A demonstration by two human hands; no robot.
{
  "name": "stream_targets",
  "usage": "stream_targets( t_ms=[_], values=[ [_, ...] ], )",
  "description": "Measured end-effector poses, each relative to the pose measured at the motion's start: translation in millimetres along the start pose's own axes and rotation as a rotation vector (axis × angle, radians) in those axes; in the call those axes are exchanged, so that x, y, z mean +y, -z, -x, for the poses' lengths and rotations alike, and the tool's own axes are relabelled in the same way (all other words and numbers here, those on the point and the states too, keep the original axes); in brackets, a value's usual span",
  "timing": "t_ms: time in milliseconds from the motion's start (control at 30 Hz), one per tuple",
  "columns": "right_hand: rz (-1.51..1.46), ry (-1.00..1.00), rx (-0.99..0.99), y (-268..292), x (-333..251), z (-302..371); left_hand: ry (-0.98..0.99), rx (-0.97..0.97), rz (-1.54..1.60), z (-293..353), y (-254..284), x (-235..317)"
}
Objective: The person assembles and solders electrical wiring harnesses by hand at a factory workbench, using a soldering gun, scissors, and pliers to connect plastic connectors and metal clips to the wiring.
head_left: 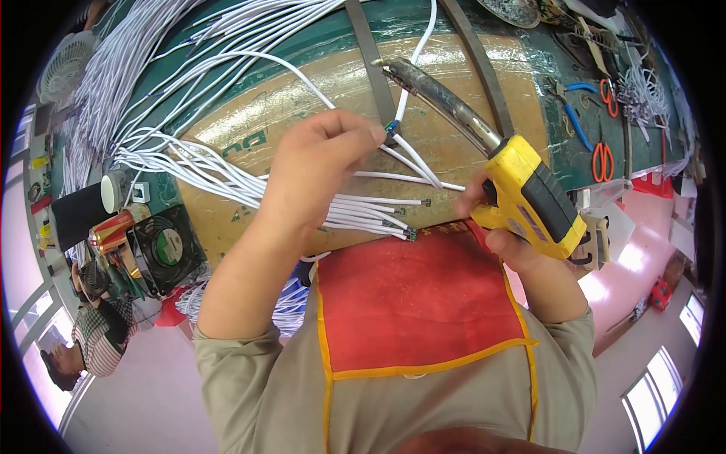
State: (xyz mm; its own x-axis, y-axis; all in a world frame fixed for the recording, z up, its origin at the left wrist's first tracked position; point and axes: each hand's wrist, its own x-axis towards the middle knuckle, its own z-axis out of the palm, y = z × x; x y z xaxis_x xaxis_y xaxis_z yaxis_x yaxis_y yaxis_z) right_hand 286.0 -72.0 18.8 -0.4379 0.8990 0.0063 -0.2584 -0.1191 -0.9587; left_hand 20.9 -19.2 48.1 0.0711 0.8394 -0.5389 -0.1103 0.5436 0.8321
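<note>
My left hand (311, 168) is closed in a pinch over the bench. At its fingertips is a small green circuit board (392, 129), joined to a white cable (414, 62); just what lies between thumb and finger is partly hidden. My right hand (520, 253) is wrapped round the handle of a yellow and black soldering gun (529, 193). The gun's long metal barrel points up and left, with its dark tip (378, 63) above the board and apart from it. Below my left hand, several white cables (370, 216) end in small circuit boards near the bench's front edge.
A large bundle of white cables (125, 68) covers the left of the green bench. Two dark metal bars (484, 68) cross the brown board. A black fan (164, 250) stands at left. Orange-handled scissors (603, 163) and blue-handled pliers (578, 125) lie right. Another person (102, 337) is at far left.
</note>
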Motion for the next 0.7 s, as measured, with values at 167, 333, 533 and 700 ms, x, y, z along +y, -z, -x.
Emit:
stream_targets(
  t_ms=[167, 333, 533, 700],
  values=[
    [0.000, -0.234, 0.084, 4.5, -14.4, 19.3, 0.074, -0.018, 0.092, -1.7, 2.8, -0.3],
    [-0.034, -0.207, 0.055, 17.7, -11.0, 36.1, 0.075, -0.020, 0.085, -1.0, 4.7, -0.8],
    [-0.026, -0.171, 0.040, 23.1, -3.7, 44.5, 0.004, 0.041, 0.046, -1.5, 0.9, -0.5],
    [0.020, -0.220, 0.092, 27.7, 5.4, 53.9, -0.003, 0.083, -0.004, -5.4, 4.7, -0.4]
  ],
)
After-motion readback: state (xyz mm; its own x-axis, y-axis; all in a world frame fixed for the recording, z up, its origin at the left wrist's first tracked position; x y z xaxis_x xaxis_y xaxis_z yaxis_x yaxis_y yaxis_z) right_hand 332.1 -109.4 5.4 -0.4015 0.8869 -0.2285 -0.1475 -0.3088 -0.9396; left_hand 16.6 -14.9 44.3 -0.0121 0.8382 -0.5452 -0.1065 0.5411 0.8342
